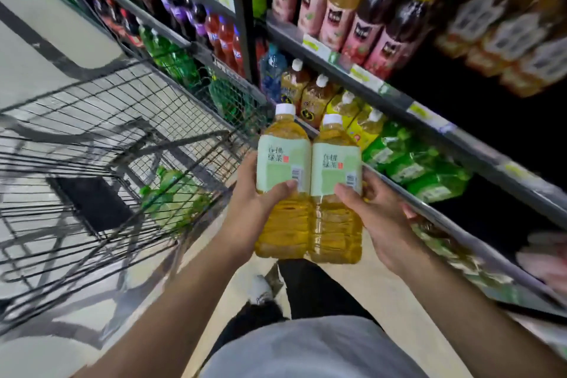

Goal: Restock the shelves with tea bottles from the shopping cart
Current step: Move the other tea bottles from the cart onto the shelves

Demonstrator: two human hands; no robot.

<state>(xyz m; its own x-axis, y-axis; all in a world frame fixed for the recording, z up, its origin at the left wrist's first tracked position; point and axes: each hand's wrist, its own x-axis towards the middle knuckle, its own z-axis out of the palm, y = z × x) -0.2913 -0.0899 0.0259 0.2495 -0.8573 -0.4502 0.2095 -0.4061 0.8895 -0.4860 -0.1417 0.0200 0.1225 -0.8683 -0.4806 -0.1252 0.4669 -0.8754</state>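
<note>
I hold two large bottles of yellow-green tea side by side, upright, in front of my chest. My left hand (pixel 256 202) grips the left tea bottle (pixel 283 163), which has a white cap and pale green label. My right hand (pixel 380 218) grips the right tea bottle (pixel 336 224) of the same kind. The two bottles touch each other. The black wire shopping cart (pixel 101 144) stands to my left with several green bottles (pixel 171 196) lying in it. The shelf (pixel 460 138) with tea bottles runs along my right.
The shelves on the right hold pink-labelled juice bottles (pixel 337 18) above and green-labelled bottles (pixel 411 163) below, beside a dark gap. Soda bottles (pixel 221 37) fill the shelves further ahead. A narrow strip of beige floor (pixel 352 279) lies between cart and shelf.
</note>
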